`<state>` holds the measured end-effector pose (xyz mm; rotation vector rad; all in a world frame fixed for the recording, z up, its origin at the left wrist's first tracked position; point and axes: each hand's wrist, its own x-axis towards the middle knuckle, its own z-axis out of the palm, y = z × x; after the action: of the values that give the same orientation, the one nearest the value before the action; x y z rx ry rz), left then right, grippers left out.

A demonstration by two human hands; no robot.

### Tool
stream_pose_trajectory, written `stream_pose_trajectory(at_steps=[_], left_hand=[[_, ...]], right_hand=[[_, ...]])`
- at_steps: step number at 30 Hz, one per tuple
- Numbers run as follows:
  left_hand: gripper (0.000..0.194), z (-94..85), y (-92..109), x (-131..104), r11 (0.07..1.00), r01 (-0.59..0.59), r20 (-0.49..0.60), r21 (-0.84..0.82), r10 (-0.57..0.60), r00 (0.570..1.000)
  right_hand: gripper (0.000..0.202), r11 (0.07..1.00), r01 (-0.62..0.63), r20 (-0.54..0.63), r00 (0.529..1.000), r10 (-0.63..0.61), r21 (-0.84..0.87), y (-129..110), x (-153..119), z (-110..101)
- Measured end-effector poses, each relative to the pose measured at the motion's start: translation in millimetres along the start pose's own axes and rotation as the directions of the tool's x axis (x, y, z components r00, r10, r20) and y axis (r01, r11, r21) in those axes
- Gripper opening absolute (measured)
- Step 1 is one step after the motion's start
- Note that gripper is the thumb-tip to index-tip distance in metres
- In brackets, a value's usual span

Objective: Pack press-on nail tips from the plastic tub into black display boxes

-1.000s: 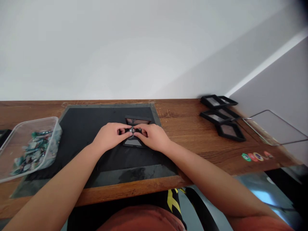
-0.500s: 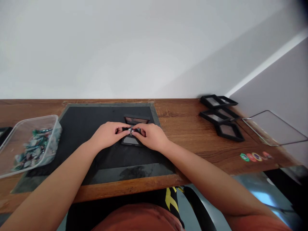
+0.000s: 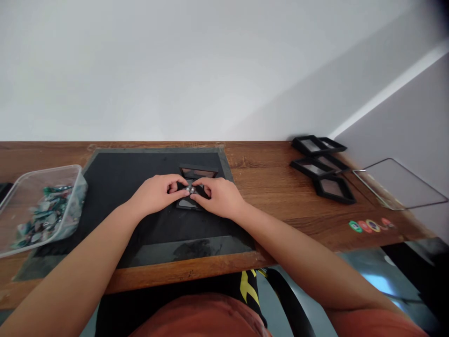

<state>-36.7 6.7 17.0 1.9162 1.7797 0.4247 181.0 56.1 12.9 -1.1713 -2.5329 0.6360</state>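
Small shiny silvery pieces point(image 3: 190, 189) sit between the fingertips of both hands, above an open black frame-like case point(image 3: 187, 204). My left hand point(image 3: 157, 193) comes in from the left, thumb and forefinger pinched on the pieces. From the right, my right hand point(image 3: 220, 196) pinches at the same spot, its fingertips almost meeting the left ones. Behind the fingers the case's windowed lid point(image 3: 198, 167) stands raised. My fingers cover much of the case's middle, and the exact kind of the pieces is too small to tell.
Under the case lies a dark mat point(image 3: 119, 173) on a wooden table point(image 3: 266, 187). At the left, a clear plastic tub point(image 3: 79, 199) holds many greenish stone-like chips point(image 3: 49, 210). Several black frames point(image 3: 335, 189), a wire frame point(image 3: 389, 207) and round colourful stickers point(image 3: 365, 226) lie at the right.
Both hands stay at the case, with only slight finger movement around the shiny pieces. The whole view has shifted slightly.
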Motion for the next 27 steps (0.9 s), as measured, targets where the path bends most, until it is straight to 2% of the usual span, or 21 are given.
stream_pose_trajectory(at_steps=[3,8,19,27], left_hand=[[0.041,-0.2,-0.3,0.3,1.000,-0.007,0.001,0.012,0.007,1.000],[0.044,-2.2,-1.0,0.8,0.999,-0.021,0.043,0.033,0.019,0.999],[0.040,1.7,-1.8,0.5,0.999,-0.004,-0.004,0.044,0.004,1.000],[0.039,0.0,3.7,-0.9,0.990,-0.033,-0.016,0.138,0.035,0.999]], right_hand=[[0.032,0.999,0.015,-0.010,1.000,-0.016,-0.047,-0.9,-1.2,2.2],[0.031,0.978,0.116,-0.014,0.993,-0.120,-0.174,-3.8,-4.4,5.9],[0.034,0.970,0.099,-0.008,0.995,-0.103,-0.224,-3.4,-2.4,8.7],[0.034,0.975,0.093,-0.001,0.995,-0.095,-0.202,-1.7,-0.6,8.2]])
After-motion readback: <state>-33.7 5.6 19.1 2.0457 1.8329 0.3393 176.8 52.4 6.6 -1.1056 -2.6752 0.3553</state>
